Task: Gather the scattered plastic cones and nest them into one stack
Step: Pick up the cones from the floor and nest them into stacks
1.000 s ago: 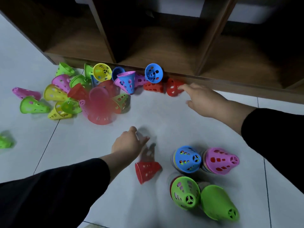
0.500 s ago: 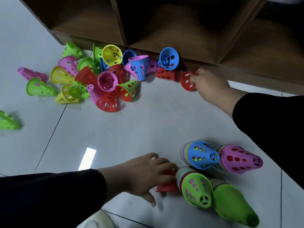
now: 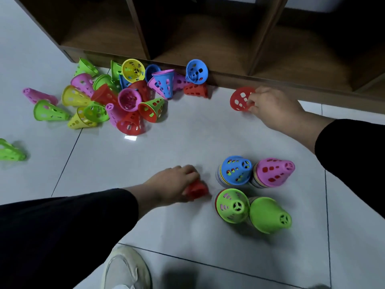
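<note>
My left hand [image 3: 173, 184] grips a red cone [image 3: 196, 189] beside four short stacks [image 3: 235, 172], my right hand [image 3: 275, 107] pinches another red cone [image 3: 241, 99]; carelessly nesting either could topple them.

Pale tiled floor [image 3: 187, 132] — dark wooden shelving [image 3: 208, 38].

green cone [image 3: 9, 151] (edge-cut, blurred)

left hand [image 3: 173, 184]: bare, long black sleeve | right hand [image 3: 273, 107]: bare, long black sleeve | shoe [image 3: 127, 270]: white
</note>
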Tool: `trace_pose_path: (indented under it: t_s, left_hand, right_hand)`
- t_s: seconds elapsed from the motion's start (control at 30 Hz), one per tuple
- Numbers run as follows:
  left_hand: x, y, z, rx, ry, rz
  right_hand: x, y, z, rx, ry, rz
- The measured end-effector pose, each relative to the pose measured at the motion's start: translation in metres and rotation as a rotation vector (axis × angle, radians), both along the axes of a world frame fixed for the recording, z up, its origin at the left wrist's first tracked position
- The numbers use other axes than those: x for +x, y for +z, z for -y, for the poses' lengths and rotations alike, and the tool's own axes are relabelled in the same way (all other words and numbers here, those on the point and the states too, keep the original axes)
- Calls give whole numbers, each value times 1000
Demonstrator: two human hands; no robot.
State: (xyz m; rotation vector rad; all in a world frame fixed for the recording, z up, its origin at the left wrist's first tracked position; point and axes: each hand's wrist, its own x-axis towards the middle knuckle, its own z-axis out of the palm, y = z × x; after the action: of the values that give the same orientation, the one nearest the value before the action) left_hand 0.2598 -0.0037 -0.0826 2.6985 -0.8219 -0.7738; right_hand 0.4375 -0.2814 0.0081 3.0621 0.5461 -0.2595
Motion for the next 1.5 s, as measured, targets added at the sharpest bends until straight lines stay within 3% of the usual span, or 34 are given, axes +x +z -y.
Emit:
trace_pose_path:
  t_s: [0.13,0.3,0.57,0.67,0.83,0.97,1.07,1.33,1.5]
  left_hand:
    - [2,13,0,69,271,-62]
    - [-7,32,10,-28,667,-193]
    - [-15,68,24,-736,1137,-555]
    - [-6,83,33,-838,1237,-555]
    - [10,98,55,-812,1377,-532]
    - [15,105,77,-807,1326,-667]
    - [13,103,91,-752,1286,-631]
    - [38,117,107,-467,996,-217]
    - [47,123,127,-174,507,153]
  right_hand:
    - [-34,24,10,32,-52,-1]
    - [-82,53,26,151,-72,34]
    - [-144,89,60,506,-241,26]
    - [-159,98,75,469,-244,-35]
    - [-169,99,84,244,-129,-232]
    - [-164,85,70,123,-54,-304]
    - [-157,73,57,45,-10,-311]
    - [-152,54,49,-75,28,-272]
    - [-150,46,50,-62,40,-242]
